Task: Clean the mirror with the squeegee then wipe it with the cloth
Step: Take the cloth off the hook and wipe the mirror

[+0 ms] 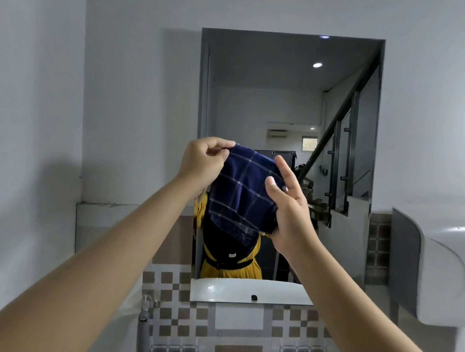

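Observation:
A tall rectangular mirror (285, 97) hangs on the white wall straight ahead. In front of its lower half I hold up a dark blue cloth (241, 192) with thin white checks. My left hand (203, 163) pinches the cloth's top left corner. My right hand (289, 206) holds the cloth's right edge, with the thumb in front and the fingers partly spread. The cloth hangs between both hands and hides part of the reflection. No squeegee is in view.
A white washbasin (444, 259) juts out at the right. Brown and grey checked tiles (179, 316) cover the wall below the mirror. A small tap (147, 304) sits at the lower left. The mirror reflects a person in yellow and a staircase.

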Tool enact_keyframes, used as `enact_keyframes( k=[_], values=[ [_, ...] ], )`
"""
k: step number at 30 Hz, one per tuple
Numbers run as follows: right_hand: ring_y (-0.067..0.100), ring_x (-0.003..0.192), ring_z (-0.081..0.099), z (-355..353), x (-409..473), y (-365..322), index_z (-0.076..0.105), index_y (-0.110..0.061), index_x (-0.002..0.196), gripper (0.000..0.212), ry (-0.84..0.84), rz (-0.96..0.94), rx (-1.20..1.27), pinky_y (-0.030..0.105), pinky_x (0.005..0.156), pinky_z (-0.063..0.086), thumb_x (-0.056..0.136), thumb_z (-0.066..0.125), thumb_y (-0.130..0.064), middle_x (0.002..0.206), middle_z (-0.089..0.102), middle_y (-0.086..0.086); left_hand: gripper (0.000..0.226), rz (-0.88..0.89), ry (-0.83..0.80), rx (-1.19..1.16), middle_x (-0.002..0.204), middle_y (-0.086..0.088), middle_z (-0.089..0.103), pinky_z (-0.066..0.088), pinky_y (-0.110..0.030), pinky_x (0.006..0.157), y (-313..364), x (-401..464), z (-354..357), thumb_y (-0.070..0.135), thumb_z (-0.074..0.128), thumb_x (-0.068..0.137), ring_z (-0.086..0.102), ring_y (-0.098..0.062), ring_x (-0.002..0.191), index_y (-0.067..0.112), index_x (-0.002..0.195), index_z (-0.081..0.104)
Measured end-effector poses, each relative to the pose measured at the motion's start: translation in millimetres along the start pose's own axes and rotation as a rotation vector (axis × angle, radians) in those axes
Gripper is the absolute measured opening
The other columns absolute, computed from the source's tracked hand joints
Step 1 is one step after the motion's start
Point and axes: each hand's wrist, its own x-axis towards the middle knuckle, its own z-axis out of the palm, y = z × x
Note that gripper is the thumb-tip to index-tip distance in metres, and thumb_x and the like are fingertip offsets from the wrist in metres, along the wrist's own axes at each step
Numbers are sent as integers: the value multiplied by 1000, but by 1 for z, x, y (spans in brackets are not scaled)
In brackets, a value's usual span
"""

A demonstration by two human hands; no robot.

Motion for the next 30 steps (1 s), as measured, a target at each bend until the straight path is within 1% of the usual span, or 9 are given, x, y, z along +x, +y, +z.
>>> enact_keyframes(
  k=[4, 11, 14, 17, 20, 23, 27, 28, 30],
  values=[
    [28, 115, 57, 9, 18, -16, 47, -40, 134, 51, -19, -51, -4, 60, 93, 48, 96, 51, -8, 129, 56, 3, 30, -27, -115, -118, 105, 12, 62, 53, -33, 88, 5, 9, -7, 8, 54, 90, 60, -8, 100, 23, 115, 62],
    [24, 115, 58, 36, 42, -28, 23, -47, 144, 62, -58, -257, -132, 55, 97, 48, 100, 43, -9, 123, 56, -6, 35, -34, -143, -234, 107, 9, 56, 54, -33, 83, 10, 30, -7, 8, 51, 92, 55, -20, 109, 19, 125, 53],
    [17, 106, 63, 46, 59, -27, 17, -47, 145, 68, 34, -327, -106, 54, 97, 49, 98, 45, -6, 111, 63, -19, 34, -9, -162, -263, 125, -3, 55, 54, -21, 74, 9, 35, -6, 12, 50, 93, 51, -21, 116, 16, 127, 51],
    [11, 77, 54, 50, 79, -33, 23, -41, 146, 67, 147, -434, -103, 43, 85, 56, 97, 48, -5, 87, 67, -25, 44, 37, -111, -53, 137, -4, 47, 41, -17, 84, 4, 39, -7, 25, 53, 92, 44, -15, 120, 14, 133, 45],
    [11, 89, 49, 55, 103, -46, 25, -37, 147, 66, 249, -594, -137, 33, 89, 48, 95, 49, -5, 127, 59, -8, 41, 197, -1, 180, 123, 10, 47, 29, -23, 92, -13, 45, -19, 28, 54, 90, 41, -1, 115, 14, 128, 46],
    [14, 99, 44, 65, 137, -59, 28, -41, 144, 63, 293, -705, -230, 43, 103, 41, 91, 51, -16, 130, 54, -6, 60, 257, 30, 451, 149, -2, 29, 21, -41, 110, -37, 59, -33, 39, 56, 86, 22, -16, 138, 19, 138, 34],
    [10, 82, 55, 82, 179, -64, 28, -29, 148, 56, 200, -770, -569, 15, 74, 45, 97, 42, -12, 123, 60, -3, 91, 340, -40, 732, 157, -4, 4, 12, -59, 112, -63, 69, -38, 54, 61, 78, 9, -25, 143, 19, 147, 12],
    [9, 83, 56, 85, 187, -61, 26, -28, 148, 54, 146, -742, -669, 18, 75, 45, 98, 39, -13, 116, 59, 0, 97, 347, -67, 783, 157, -2, 0, 8, -58, 112, -69, 71, -38, 54, 62, 76, 6, -23, 143, 20, 147, 6],
    [19, 130, 42, 88, 202, -51, 17, -28, 150, 54, 89, -692, -910, 33, 111, 27, 100, 34, -19, 140, 44, 7, 103, 335, -97, 835, 157, 2, -6, 3, -54, 112, -78, 71, -39, 55, 63, 76, 0, -20, 143, 24, 147, -6]
  ],
)
